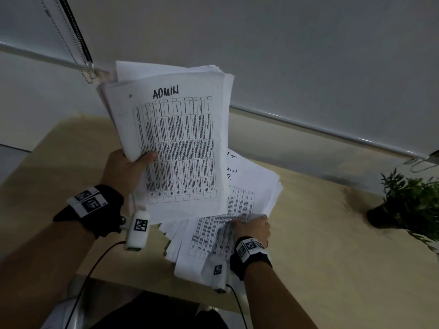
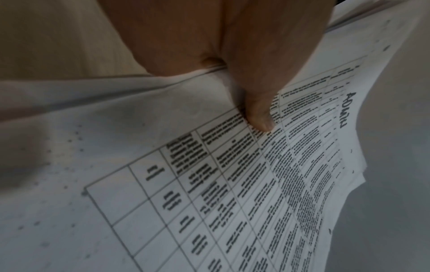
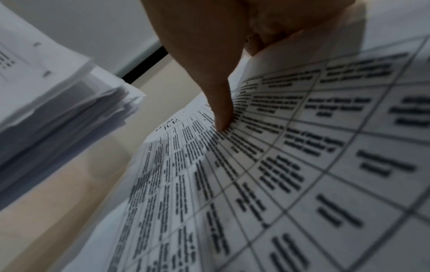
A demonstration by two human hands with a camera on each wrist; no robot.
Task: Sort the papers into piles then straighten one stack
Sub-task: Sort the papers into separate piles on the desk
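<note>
A thick stack of papers [image 1: 175, 138] is lifted off the table and tilted; its top sheet bears a printed table and the handwritten word ADMIN. My left hand [image 1: 128, 167] grips the stack's left edge, thumb [image 2: 258, 117] pressed on the top sheet [image 2: 232, 184]. A second, fanned pile of printed sheets [image 1: 237, 210] lies on the table under and to the right of the stack. My right hand [image 1: 254, 227] pinches the near edge of that pile's top sheets [image 3: 279, 165], thumb [image 3: 223, 114] on top. The lifted stack's edge [image 3: 58, 110] shows at the left in the right wrist view.
The table [image 1: 320, 233] is light wood and runs up to a grey wall with a metal rail [image 1: 332, 129]. A potted plant [image 1: 411, 203] stands at the table's far right. Blind cords [image 1: 76, 43] hang at the upper left. The table's near edge lies below the pile.
</note>
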